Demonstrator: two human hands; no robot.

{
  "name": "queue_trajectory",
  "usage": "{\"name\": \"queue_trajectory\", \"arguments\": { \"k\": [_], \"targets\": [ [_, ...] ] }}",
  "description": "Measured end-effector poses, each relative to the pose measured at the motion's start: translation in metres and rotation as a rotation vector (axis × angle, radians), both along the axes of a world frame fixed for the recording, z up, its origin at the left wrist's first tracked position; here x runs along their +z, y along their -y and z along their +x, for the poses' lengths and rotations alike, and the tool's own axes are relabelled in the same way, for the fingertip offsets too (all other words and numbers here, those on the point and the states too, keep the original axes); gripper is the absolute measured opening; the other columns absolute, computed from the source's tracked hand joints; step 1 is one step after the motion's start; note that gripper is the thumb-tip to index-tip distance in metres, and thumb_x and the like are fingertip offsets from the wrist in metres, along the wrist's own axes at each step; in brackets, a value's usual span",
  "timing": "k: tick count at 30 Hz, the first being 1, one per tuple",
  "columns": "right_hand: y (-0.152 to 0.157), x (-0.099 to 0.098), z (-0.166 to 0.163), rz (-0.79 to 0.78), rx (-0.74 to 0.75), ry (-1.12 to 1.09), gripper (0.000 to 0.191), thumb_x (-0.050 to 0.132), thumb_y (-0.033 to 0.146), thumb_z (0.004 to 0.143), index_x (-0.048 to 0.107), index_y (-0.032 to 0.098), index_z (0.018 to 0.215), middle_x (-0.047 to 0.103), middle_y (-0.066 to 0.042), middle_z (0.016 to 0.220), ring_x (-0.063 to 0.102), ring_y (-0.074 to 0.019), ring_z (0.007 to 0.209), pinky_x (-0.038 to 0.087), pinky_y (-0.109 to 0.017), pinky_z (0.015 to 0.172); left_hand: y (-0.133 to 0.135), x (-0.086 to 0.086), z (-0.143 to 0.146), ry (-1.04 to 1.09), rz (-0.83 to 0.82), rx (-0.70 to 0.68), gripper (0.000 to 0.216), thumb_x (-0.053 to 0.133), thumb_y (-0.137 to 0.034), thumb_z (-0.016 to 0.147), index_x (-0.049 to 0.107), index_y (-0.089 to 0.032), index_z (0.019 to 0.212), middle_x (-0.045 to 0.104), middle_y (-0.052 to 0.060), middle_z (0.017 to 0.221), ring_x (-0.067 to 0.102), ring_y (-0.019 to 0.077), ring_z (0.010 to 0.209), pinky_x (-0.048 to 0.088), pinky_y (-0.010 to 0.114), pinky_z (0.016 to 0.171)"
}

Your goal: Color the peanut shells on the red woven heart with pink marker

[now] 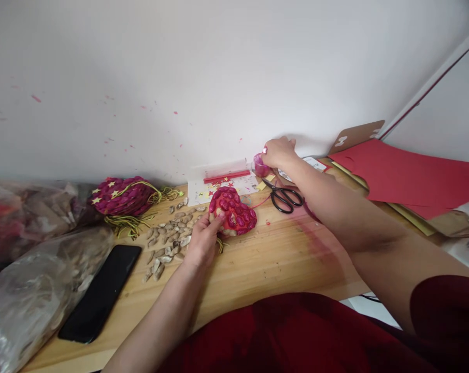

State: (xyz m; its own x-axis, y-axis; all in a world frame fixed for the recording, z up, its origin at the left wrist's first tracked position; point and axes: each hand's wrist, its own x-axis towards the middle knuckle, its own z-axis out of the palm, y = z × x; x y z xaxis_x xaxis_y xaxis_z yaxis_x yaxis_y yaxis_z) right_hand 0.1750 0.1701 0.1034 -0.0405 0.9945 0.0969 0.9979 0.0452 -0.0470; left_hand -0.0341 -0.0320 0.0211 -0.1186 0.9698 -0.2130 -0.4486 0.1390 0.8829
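My left hand pinches the lower left edge of a red craft piece covered with peanut shells. Most of those shells are painted shiny magenta; a few along the lower edge are pale. Near the wall my right hand is bent over a small clear cup of magenta paint. Its fingers are curled, and whatever they hold is hidden. Black-handled scissors lie below the cup, right of the craft piece. Loose peanut shells spread over the wooden table beside my left hand.
On the left are a stacked magenta shell craft with yellow stars and cords, plastic bags and a black phone. White paper with small stars lies by the wall. Red card sheets fill the right side.
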Motion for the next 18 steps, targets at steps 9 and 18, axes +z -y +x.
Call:
{"name": "queue_trajectory", "arguments": {
  "k": [9,18],
  "targets": [
    [0.008,-0.007,0.011,0.081,0.010,-0.127,0.024,0.061,0.034,0.095,0.077,0.016,0.098,0.074,-0.018,0.108,0.054,-0.0431,0.124,0.038,-0.058,0.103,-0.001,0.001,0.000,0.029,0.048,0.016,0.052,0.101,-0.045,0.054,0.077,-0.017,0.091,0.078,0.003,0.077,0.073,0.0178,0.069,0.061,0.029,0.069],
    [0.058,-0.001,0.038,0.358,0.093,-0.982,0.023,0.054,0.039,0.102,0.067,0.023,0.092,0.066,-0.004,0.079,0.065,-0.0221,0.079,0.052,-0.039,0.080,-0.001,-0.001,0.002,0.104,0.025,0.030,0.039,0.098,-0.036,0.060,0.077,-0.019,0.088,0.079,0.004,0.077,0.077,0.0211,0.075,0.065,0.034,0.079]
  ]
}}
